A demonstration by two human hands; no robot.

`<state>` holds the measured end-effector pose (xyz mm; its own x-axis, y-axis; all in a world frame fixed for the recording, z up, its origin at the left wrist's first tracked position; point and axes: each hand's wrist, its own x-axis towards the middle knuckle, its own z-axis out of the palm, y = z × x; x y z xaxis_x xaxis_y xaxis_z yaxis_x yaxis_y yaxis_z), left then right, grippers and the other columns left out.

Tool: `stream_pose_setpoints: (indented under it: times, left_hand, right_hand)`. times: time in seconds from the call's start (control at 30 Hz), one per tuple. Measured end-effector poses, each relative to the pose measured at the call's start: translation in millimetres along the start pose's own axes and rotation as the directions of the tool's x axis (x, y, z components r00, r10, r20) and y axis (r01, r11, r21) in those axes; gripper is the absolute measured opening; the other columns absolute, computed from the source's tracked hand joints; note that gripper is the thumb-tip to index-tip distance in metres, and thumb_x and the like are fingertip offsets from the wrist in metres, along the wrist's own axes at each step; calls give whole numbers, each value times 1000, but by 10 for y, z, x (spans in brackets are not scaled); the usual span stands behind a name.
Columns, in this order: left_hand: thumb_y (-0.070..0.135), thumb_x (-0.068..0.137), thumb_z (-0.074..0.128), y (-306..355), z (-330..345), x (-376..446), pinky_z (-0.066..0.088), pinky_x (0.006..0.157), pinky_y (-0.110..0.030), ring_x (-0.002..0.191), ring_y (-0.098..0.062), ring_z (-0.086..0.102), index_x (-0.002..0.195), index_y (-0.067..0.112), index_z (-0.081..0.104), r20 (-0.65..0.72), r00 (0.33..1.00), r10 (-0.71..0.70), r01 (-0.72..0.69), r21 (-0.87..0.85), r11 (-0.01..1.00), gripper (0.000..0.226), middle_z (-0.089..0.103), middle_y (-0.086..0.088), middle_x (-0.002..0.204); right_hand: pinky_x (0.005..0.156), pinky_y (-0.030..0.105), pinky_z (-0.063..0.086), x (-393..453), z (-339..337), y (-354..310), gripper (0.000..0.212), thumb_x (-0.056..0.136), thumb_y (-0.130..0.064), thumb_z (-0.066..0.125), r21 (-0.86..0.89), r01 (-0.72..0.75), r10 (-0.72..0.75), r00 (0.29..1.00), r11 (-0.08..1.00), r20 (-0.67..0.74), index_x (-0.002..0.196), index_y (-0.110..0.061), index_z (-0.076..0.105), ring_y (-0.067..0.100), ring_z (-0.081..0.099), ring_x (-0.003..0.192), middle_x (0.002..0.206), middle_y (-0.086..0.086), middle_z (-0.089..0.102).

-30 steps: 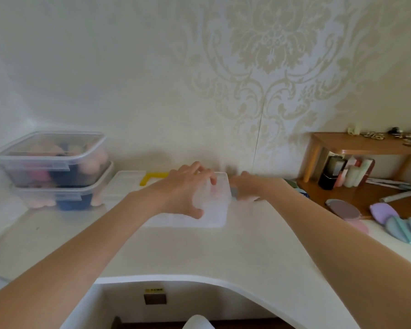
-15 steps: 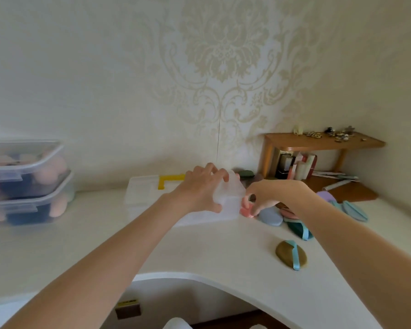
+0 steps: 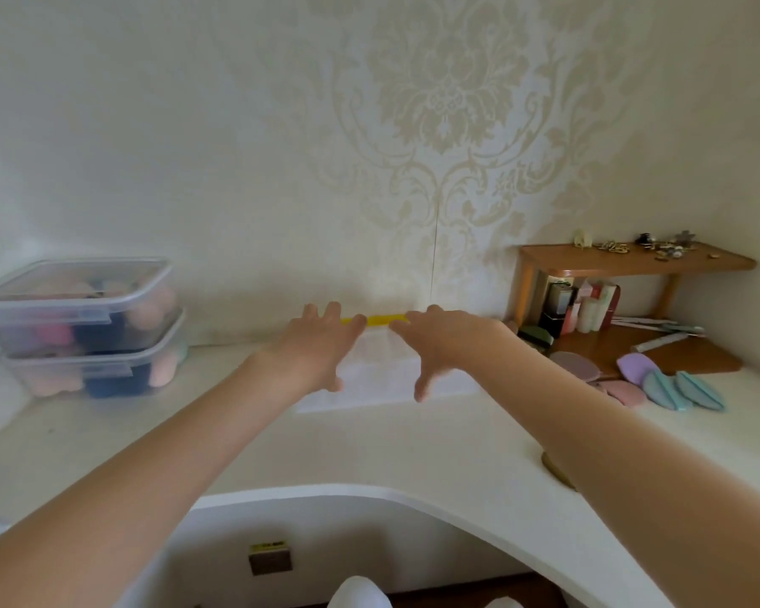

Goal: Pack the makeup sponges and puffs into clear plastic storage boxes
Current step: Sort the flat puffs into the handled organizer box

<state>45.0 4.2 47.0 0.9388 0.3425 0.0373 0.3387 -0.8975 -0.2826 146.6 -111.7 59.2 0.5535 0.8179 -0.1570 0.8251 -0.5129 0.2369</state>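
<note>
A clear plastic storage box (image 3: pixel 380 379) with a yellow handle (image 3: pixel 385 320) sits at the back middle of the white desk, its lid down. My left hand (image 3: pixel 321 346) and my right hand (image 3: pixel 444 344) lie on top of it, fingers spread over the lid and thumbs hooked down its front. To the right lie loose puffs: a mauve one (image 3: pixel 573 364), a pink one (image 3: pixel 624 392), a purple one (image 3: pixel 637 366) and two teal ones (image 3: pixel 667 390). A brown puff (image 3: pixel 556 473) peeks out from under my right forearm.
Two lidded clear boxes full of sponges are stacked at the left, one (image 3: pixel 75 296) on the other (image 3: pixel 102 370). A wooden shelf (image 3: pixel 632 261) with small trinkets stands at the right wall, cosmetics (image 3: pixel 582 307) beneath it. The desk's curved front edge (image 3: pixel 369 491) is near me.
The lid that my left hand held up is now down. My right hand has left the puffs and come onto the box. The view has swung back to the left.
</note>
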Motion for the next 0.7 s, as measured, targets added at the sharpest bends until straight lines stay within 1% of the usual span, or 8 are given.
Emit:
stream_pose_setpoints:
  times: [0.1, 0.2, 0.3, 0.4, 0.47, 0.53, 0.63, 0.7]
  left_hand:
    - [11, 83, 64, 41, 23, -87, 47, 79, -35, 113, -31, 53, 131, 9, 37, -54, 999, 11, -4, 146, 989, 55, 53, -12, 122]
    - [14, 66, 79, 112, 30, -160, 48, 59, -28, 84, -27, 70, 111, -2, 57, -167, 985, 47, 7, 315, 949, 52, 68, -16, 92]
    - [4, 83, 58, 82, 92, -93, 41, 68, -32, 104, -30, 63, 125, 0, 44, -61, 995, 82, -61, 285, 956, 44, 63, -13, 112]
    - [21, 88, 57, -55, -35, -72, 40, 74, -32, 112, -30, 57, 125, 12, 45, -79, 992, 100, -84, 186, 979, 41, 59, -9, 121]
    - [33, 86, 61, -188, -153, -87, 43, 86, -31, 118, -27, 54, 131, 22, 45, -56, 994, 92, -88, 64, 994, 49, 56, -5, 126]
    - [39, 81, 67, -339, -232, -74, 43, 90, -30, 118, -23, 54, 129, 29, 48, -53, 995, 82, -87, -99, 991, 53, 58, 1, 127]
    - [32, 77, 72, -513, -287, 48, 45, 89, -30, 112, -22, 58, 115, 23, 55, -140, 989, 54, -100, -346, 933, 42, 63, -1, 120]
    - [28, 78, 70, -595, -259, 150, 46, 90, -34, 108, -24, 59, 106, 19, 52, -258, 966, 16, -140, -469, 872, 34, 62, -3, 115]
  right_hand:
    - [87, 36, 43, 31, 81, -141, 67, 87, -8, 59, -217, -55, 38, 996, 975, -81, 143, -9, 23, 28, 42, 124, 138, 12, 38]
    - [93, 36, 44, 45, 161, -189, 68, 87, 0, 55, -231, -79, 50, 990, 970, -132, 144, -5, 20, 30, 44, 125, 142, 16, 35]
    - [89, 35, 45, 65, 156, -176, 66, 87, 0, 56, -186, -63, 41, 992, 980, -120, 143, -3, 22, 30, 49, 122, 139, 15, 38]
    - [87, 34, 45, 72, 97, -37, 61, 86, -1, 56, -129, 2, -12, 997, 992, -75, 140, -3, 27, 29, 52, 118, 135, 13, 42]
    - [92, 33, 43, 17, 17, 82, 65, 85, -3, 59, 1, 51, -51, 997, 999, -56, 142, -9, 29, 26, 48, 122, 139, 10, 41]
    - [97, 29, 39, -86, -93, 188, 70, 86, -8, 61, 138, 52, -45, 998, 989, -48, 146, -17, 27, 23, 41, 129, 146, 5, 34]
    - [102, 32, 38, -174, -217, 383, 60, 88, -18, 61, 295, -76, 125, 981, 952, -151, 141, -14, 35, 24, 41, 128, 142, 8, 38]
    - [91, 32, 43, -193, -199, 508, 39, 90, -15, 53, 275, -227, 307, 904, 934, -298, 127, -4, 47, 28, 48, 116, 127, 14, 48]
